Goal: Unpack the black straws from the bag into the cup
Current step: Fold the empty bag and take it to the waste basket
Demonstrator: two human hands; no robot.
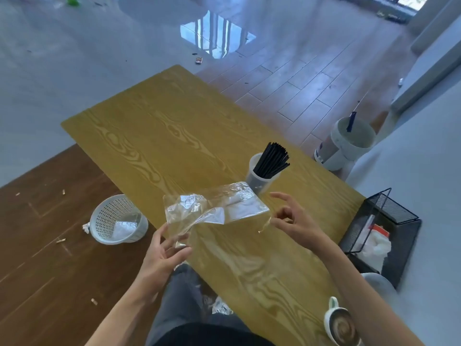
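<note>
A bundle of black straws stands in a translucent white cup on the right side of the wooden table. A clear, crumpled plastic bag with no straws inside hangs above the table in front of the cup. My left hand pinches the bag's near left corner between thumb and fingers. My right hand hovers just right of the bag with fingers loosely curled, and a thin clear strip dangles by its fingertips.
A white perforated basket lies on the floor left of the table. A black mesh bin with paper stands to the right, a white bucket beyond it. A mug of coffee sits at the table's near right edge.
</note>
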